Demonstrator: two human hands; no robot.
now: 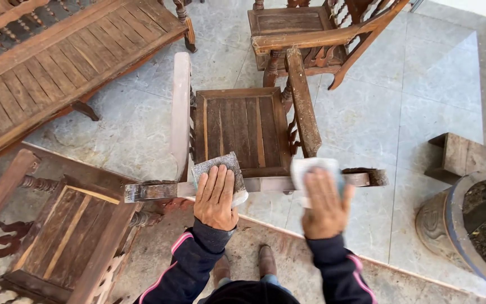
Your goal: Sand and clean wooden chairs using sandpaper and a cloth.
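A worn wooden armchair (243, 126) stands below me, seen from above its back rail (158, 191). My left hand (216, 197) lies flat on a grey sheet of sandpaper (220, 164) that rests on the back rail. On the same rail further right, my right hand (324, 205) presses a whitish pad or folded sheet (310, 166). Both arms wear dark sleeves with pink stripes. My brown shoes (265, 262) show beneath the rail.
A wooden bench (57, 62) stands at the upper left, another armchair (305, 34) at the top, a third chair (68, 236) at the lower left. A small wooden stool (459, 155) and a round planter (451, 225) stand on the tiled floor at right.
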